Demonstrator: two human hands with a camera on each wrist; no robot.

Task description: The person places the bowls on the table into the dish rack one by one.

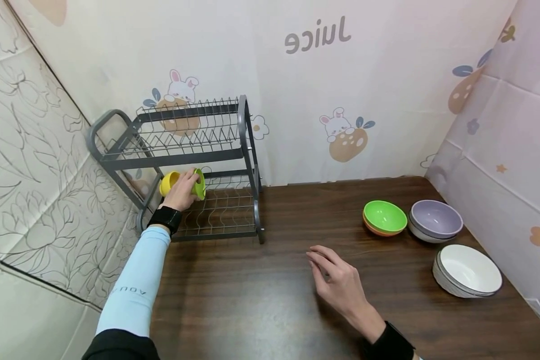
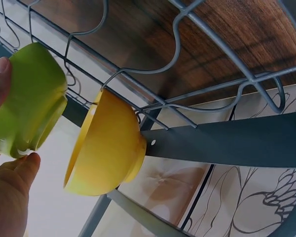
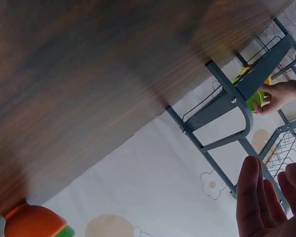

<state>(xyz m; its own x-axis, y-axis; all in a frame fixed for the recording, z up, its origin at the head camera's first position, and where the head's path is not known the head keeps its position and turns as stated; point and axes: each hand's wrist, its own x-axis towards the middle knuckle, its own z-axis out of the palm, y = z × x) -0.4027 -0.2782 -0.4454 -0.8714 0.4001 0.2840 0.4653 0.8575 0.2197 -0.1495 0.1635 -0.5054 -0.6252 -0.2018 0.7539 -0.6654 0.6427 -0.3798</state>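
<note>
On the lower tier of the grey dish rack (image 1: pixel 186 160), my left hand (image 1: pixel 183 192) holds a green bowl (image 2: pixel 32 101) on its side, thumb and fingers at opposite edges. Beside it a yellow bowl (image 2: pixel 108 145) stands tilted against the rack's wires, apart from my fingers. My right hand (image 1: pixel 339 282) hovers over the table, holding nothing, its fingers loosely bent. The nearest things to it are a green bowl (image 1: pixel 385 216) stacked on an orange bowl (image 3: pixel 32 222), to its upper right.
A purple bowl (image 1: pixel 436 218) sits on a white one at the table's right. In front of it stands a stack of white bowls (image 1: pixel 470 270). The brown table (image 1: pixel 234 295) meets a patterned curtain (image 1: pixel 292 125) behind and at the sides.
</note>
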